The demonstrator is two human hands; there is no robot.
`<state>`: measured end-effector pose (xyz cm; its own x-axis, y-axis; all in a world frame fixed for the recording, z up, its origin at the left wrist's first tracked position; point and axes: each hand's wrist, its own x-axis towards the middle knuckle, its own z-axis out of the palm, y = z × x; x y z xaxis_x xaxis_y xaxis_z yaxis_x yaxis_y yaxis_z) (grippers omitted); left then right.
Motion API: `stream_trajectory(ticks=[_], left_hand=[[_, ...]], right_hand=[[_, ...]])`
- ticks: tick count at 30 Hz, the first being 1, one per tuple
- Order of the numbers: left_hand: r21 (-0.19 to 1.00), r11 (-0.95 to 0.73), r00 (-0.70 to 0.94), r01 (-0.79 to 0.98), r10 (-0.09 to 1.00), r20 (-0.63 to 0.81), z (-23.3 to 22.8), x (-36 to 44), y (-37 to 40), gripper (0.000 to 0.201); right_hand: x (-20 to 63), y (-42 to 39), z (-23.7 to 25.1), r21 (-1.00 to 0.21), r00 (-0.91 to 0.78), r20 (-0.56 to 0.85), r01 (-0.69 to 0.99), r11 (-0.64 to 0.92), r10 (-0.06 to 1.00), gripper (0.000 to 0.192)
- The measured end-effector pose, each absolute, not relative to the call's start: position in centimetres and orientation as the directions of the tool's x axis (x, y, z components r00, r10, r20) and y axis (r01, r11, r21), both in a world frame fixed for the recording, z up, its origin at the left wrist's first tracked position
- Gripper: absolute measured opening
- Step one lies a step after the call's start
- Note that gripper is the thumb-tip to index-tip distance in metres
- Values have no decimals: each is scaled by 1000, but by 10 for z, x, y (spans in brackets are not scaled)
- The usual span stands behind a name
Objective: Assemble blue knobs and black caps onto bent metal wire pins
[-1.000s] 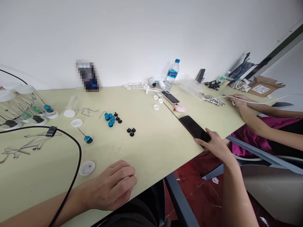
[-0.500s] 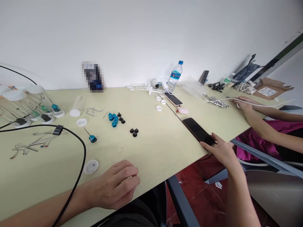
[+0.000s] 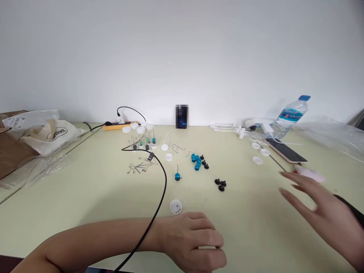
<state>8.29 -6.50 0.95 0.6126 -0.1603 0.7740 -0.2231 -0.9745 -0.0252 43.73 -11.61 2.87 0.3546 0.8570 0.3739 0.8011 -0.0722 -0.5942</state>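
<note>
My left hand [image 3: 196, 240] rests on the table at the front, its fingers curled in and their tips hidden; I see nothing in it. Just beyond it lies a small white cap [image 3: 176, 206] with tiny dark bits inside. My right hand [image 3: 322, 212] is open and slightly blurred, thumb and fingers apart and nothing in them. Behind that wrist, a black phone [image 3: 351, 209] shows in part at the right edge. Between the hands and the wall are black screw-like pieces [image 3: 221, 184], a cluster of blue knobs [image 3: 196, 161] and a single blue knob [image 3: 177, 176] with a thin metal rod.
Clear tubes with white lids [image 3: 141, 130] stand at the back left, near an orange power strip [image 3: 113, 126]. A black cable [image 3: 163, 189] crosses over my left forearm. Bags [image 3: 51, 136] lie far left. A water bottle [image 3: 292, 115] and a pink-edged phone [image 3: 287, 151] are at right.
The view has swung left. My right hand has let go of the black phone and come away from it to the left. My left hand stays curled on the table.
</note>
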Motion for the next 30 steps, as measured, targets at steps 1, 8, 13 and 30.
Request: stream_trajectory(ticks=[1, 8, 13, 30], left_hand=[[-32, -980, 627, -197, -151, 764, 9, 75, -62, 23], [286, -953, 361, 103, 303, 882, -10, 26, -27, 39], [540, -814, 304, 216, 581, 755, -9, 20, 10, 37], [646, -759, 583, 83, 563, 586, 7, 24, 51, 40]], right_hand=[[419, -94, 33, -559, 251, 364, 829, -5, 897, 44], [348, 71, 13, -760, 24, 253, 624, 183, 967, 27], [310, 182, -7, -851, 131, 255, 501, 159, 958, 33], [267, 325, -4, -791, 168, 306, 592, 153, 937, 51]])
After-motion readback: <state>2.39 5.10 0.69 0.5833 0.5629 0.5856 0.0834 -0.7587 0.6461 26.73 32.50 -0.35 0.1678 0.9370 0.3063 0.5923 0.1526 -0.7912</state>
